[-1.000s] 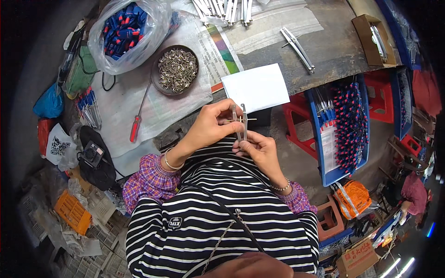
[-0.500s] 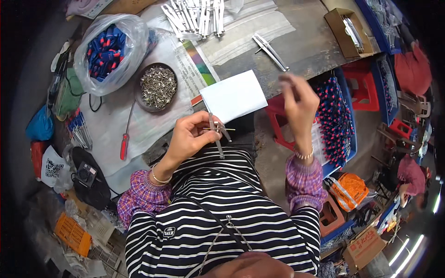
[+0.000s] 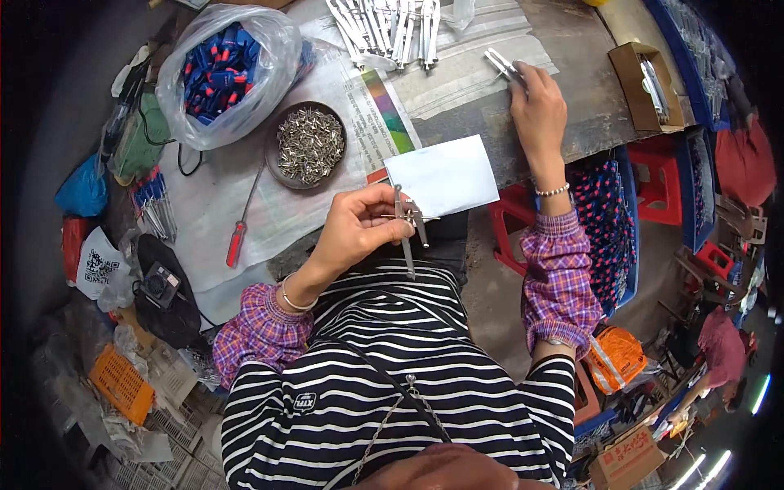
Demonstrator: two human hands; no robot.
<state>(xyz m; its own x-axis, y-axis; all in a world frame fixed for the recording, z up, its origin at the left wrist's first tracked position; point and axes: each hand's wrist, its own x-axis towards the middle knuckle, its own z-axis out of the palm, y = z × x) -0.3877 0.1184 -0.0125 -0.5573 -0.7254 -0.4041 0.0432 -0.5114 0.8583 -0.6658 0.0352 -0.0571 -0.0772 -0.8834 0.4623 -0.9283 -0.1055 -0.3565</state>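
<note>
My left hand (image 3: pixel 359 224) is closed in a pinch above my lap. It holds a two-legged metal piece (image 3: pixel 411 257), shaped like a drawing compass, with a thin pin sticking out sideways. My right hand (image 3: pixel 541 110) reaches over the table, its thumb and fingers closed on the near end of a second two-legged metal piece (image 3: pixel 496 62), which lies on the surface. A folded white sheet (image 3: pixel 449 174) sits at the table's front edge, just beyond my left hand. To its left is a round dark bowl (image 3: pixel 274 163) filled with small metal fittings (image 3: pixel 310 145).
Similar metal pieces (image 3: pixel 400 24) are heaped at the back. A plastic bag (image 3: pixel 282 61) of blue-and-red parts and a red-handled screwdriver (image 3: pixel 236 242) lie left. A small carton (image 3: pixel 627 86) stands right, above a blue crate (image 3: pixel 627 282) of blue-and-red items and red stools (image 3: pixel 658 184).
My right hand has moved away and upward over the table and closed on the lying metal piece. My left hand keeps its hold. The whole view has shifted slightly.
</note>
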